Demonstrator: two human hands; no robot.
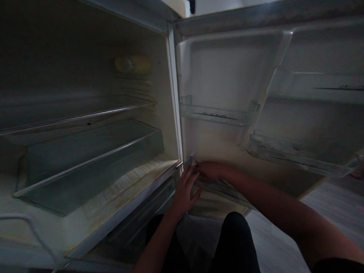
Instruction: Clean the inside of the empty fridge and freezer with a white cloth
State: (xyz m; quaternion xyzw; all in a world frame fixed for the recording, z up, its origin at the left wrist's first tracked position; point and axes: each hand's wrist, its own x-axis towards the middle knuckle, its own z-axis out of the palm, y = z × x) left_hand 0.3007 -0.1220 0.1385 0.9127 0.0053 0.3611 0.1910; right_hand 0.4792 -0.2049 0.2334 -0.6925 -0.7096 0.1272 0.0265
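Observation:
An open fridge door (223, 70) stands to the right of the fridge cabinet. My left hand (186, 192) reaches up to the hinge-side corner of the lowest door shelf (224, 189), its fingers stretched and its thumb apart. Beside it, my right hand (210, 169) bends into the same corner with its fingers drawn together. A small pale thing (192, 160) shows at the fingertips of both hands; it is too dim to name. What the right fingers hold is hidden. A metal hinge (179, 165) sits just left of the hands.
Inside the stained cabinet are a glass shelf (81, 116), a clear drawer (94, 165) and a yellowish lamp cover (133, 65). Other clear door shelves (218, 114) sit above my hands. A pale cable (32, 227) crosses the lower left. At far right, part of another person (361, 166) shows.

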